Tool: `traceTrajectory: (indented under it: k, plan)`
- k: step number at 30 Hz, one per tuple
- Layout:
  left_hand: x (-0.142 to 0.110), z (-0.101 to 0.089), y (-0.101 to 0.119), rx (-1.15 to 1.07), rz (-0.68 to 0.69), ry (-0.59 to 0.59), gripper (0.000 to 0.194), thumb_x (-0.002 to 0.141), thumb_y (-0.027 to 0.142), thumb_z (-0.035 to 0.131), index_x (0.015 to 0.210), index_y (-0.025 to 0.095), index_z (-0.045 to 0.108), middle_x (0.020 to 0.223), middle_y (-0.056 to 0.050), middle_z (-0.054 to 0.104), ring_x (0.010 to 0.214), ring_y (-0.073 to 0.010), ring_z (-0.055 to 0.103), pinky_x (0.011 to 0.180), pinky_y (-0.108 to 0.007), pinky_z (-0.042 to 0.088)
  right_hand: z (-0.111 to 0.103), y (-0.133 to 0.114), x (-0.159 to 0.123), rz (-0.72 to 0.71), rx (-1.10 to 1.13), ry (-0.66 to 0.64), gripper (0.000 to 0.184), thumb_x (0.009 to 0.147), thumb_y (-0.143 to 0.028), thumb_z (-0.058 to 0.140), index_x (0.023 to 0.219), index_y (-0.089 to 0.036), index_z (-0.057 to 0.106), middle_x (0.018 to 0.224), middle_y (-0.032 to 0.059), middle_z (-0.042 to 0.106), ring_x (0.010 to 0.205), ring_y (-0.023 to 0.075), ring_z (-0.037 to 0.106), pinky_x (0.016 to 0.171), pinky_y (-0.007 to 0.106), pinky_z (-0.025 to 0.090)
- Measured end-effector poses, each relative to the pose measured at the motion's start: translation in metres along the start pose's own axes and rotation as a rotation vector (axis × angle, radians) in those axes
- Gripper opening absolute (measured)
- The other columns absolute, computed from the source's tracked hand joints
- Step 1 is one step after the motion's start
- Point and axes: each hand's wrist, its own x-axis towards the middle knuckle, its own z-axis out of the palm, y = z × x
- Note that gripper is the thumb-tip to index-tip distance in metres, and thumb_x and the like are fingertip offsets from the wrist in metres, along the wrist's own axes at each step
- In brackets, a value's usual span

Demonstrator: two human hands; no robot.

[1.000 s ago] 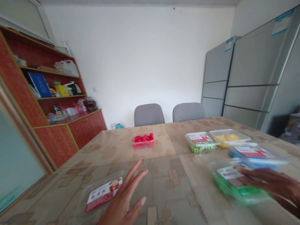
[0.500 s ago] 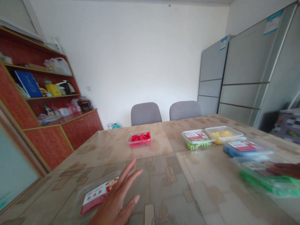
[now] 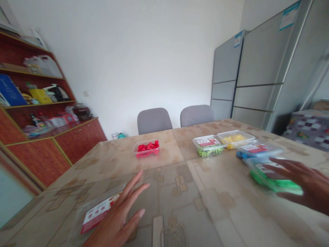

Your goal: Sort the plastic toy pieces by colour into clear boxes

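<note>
Low at the right edge of the frame, the green box (image 3: 273, 178) lies with its long axis slanting from upper left to lower right, gripped by the right hand (image 3: 305, 183). Bottom left, the left hand (image 3: 120, 216) lies open, fingers spread, on a clear lid (image 3: 96, 212) flat on the table (image 3: 210, 212).

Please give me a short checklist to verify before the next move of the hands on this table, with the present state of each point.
1. Right hand has hold of the green box: its fingers lie over the lid, but the picture is blurred; cannot tell.
2. Green box lid is closed: a labelled lid seems to be on it; ok.
3. Left hand is free: the palm is open, fingers spread, beside the loose lid with the red label; ok.
4. Red box is open and within view: no lid on it, red pieces show; ok.
5. Bare table in front of the green box: ok.
6. Blue box stands close behind the green one: whether they touch, cannot tell.
</note>
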Motion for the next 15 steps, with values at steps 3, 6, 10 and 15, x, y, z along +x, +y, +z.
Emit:
traceTrajectory:
  k: [3, 6, 10, 15]
  plan:
    - [-0.003, 0.000, -0.001, 0.002, -0.004, -0.004, 0.047, 0.093, 0.030, 0.046, 0.139, 0.035, 0.039, 0.155, -0.001, 0.023, 0.134, -0.0266, 0.038, 0.101, -0.043, 0.043, 0.001, -0.036, 0.009, -0.068, 0.001, -0.057, 0.068, 0.065, -0.049, 0.067, 0.131, -0.035, 0.056, 0.135, 0.0116, 0.055, 0.119, 0.0394, 0.052, 0.094, 0.054, 0.045]
    - [-0.005, 0.001, -0.004, -0.008, -0.008, -0.028, 0.047, 0.093, 0.029, 0.046, 0.139, 0.035, 0.038, 0.155, -0.001, 0.023, 0.134, -0.0276, 0.037, 0.102, -0.044, 0.042, 0.003, -0.058, 0.015, -0.072, -0.022, -0.043, 0.056, 0.075, -0.049, 0.061, 0.128, -0.031, 0.059, 0.139, 0.0131, 0.052, 0.124, 0.0376, 0.049, 0.098, 0.052, 0.042]
    - [-0.008, -0.002, -0.014, -0.034, -0.064, -0.065, 0.046, 0.094, 0.029, 0.044, 0.139, 0.037, 0.037, 0.156, 0.001, 0.020, 0.135, -0.0260, 0.037, 0.099, -0.039, 0.046, 0.011, -0.061, 0.017, -0.081, 0.002, 0.006, 0.042, 0.084, -0.038, 0.046, 0.122, -0.033, 0.064, 0.136, 0.0091, 0.055, 0.119, 0.0353, 0.054, 0.096, 0.052, 0.047]
    - [-0.015, -0.018, -0.037, -0.036, -0.104, -0.027, 0.042, 0.092, 0.030, 0.046, 0.134, 0.037, 0.045, 0.154, 0.003, 0.027, 0.132, -0.0252, 0.041, 0.098, -0.033, 0.047, 0.043, -0.020, -0.002, -0.082, 0.016, 0.041, 0.042, 0.083, -0.027, 0.041, 0.112, -0.040, 0.069, 0.130, 0.0069, 0.061, 0.120, 0.0351, 0.052, 0.098, 0.054, 0.042]
